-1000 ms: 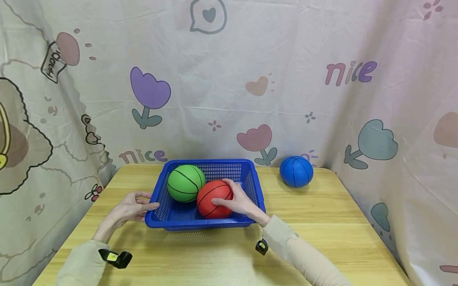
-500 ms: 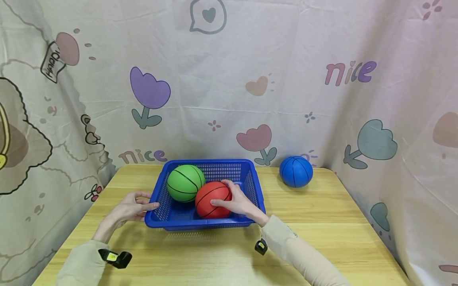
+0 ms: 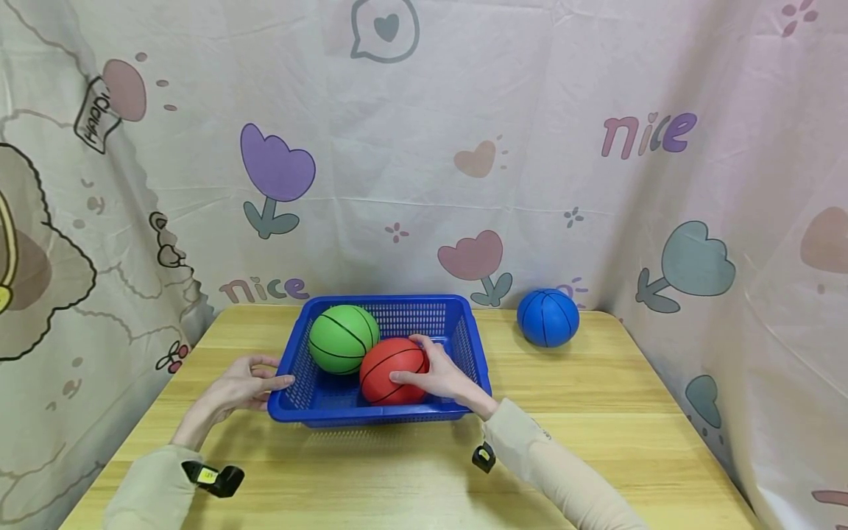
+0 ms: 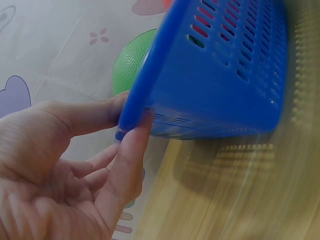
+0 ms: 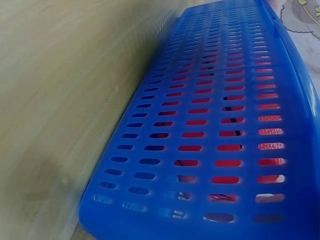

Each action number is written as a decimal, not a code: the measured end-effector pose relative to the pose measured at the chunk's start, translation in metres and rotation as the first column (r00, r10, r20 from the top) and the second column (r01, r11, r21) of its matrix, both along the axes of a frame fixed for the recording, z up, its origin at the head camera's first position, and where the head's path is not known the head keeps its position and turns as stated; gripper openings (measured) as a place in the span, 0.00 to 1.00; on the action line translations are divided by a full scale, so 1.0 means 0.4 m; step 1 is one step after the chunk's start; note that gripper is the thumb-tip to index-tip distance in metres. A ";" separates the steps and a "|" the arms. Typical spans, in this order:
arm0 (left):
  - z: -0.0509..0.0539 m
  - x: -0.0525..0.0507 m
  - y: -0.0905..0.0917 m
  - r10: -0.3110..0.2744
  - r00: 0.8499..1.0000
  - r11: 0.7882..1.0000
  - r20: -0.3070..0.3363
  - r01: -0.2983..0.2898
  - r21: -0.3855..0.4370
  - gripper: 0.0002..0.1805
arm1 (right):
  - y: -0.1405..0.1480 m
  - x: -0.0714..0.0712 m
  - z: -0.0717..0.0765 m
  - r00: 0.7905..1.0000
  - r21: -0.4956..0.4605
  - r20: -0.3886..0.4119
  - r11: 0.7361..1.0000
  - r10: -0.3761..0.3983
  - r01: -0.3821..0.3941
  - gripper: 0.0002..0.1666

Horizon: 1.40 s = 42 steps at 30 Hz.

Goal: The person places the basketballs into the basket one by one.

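A blue slotted basket [image 3: 380,414] holds a green ball [image 3: 343,340] at its left and a red ball [image 3: 391,372] near its front wall. My left hand [image 3: 240,384] pinches the basket's left rim between thumb and fingers; the left wrist view shows the thumb and a finger on either side of the rim [image 4: 150,65]. My right hand [image 3: 445,374] grips the red ball from its right side, thumb in front and fingers behind. In the right wrist view the basket wall [image 5: 200,120] hides that hand, and red shows through the slots.
A blue ball [image 3: 548,318] rests on the wooden table [image 3: 583,412], to the right of the basket near the back edge. A patterned curtain [image 3: 397,147] hangs behind the table and along both sides.
The red ball has shifted slightly left inside the basket, turning a little, with my right hand moving along with it. My left hand and the basket have stayed in place.
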<state>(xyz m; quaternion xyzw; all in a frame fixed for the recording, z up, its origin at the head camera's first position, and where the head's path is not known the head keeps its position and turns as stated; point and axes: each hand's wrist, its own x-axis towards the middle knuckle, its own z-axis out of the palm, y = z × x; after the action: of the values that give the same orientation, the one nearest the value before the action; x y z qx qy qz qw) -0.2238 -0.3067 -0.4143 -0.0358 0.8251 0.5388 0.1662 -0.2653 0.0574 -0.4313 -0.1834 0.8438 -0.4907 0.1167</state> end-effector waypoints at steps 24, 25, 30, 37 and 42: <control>0.003 0.001 0.003 0.005 1.000 1.000 -0.003 -0.005 0.001 0.39 | 0.008 0.004 -0.003 0.999 -0.004 -0.026 1.000 0.031 -0.031 0.43; 0.003 0.001 0.002 0.005 1.000 1.000 -0.002 -0.005 0.000 0.39 | 0.009 0.004 -0.003 0.999 -0.002 -0.026 1.000 0.031 -0.031 0.43; 0.000 -0.001 0.001 0.004 1.000 1.000 0.000 -0.004 0.002 0.39 | 0.010 0.004 -0.005 0.999 0.007 -0.031 0.999 0.032 -0.032 0.43; 0.000 -0.001 0.001 0.001 1.000 1.000 -0.001 -0.001 0.003 0.39 | 0.011 0.004 -0.005 0.998 -0.001 -0.032 0.998 0.055 -0.055 0.42; 0.002 0.000 0.002 0.002 1.000 1.000 -0.002 -0.002 -0.003 0.39 | 0.013 0.004 -0.004 0.998 -0.006 -0.017 0.998 0.063 -0.063 0.42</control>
<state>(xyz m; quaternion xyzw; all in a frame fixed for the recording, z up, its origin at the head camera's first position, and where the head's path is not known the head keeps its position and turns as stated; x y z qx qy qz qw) -0.2237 -0.3060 -0.4136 -0.0364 0.8260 0.5378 0.1646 -0.2637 0.0626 -0.4327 -0.2146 0.8369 -0.4879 0.1244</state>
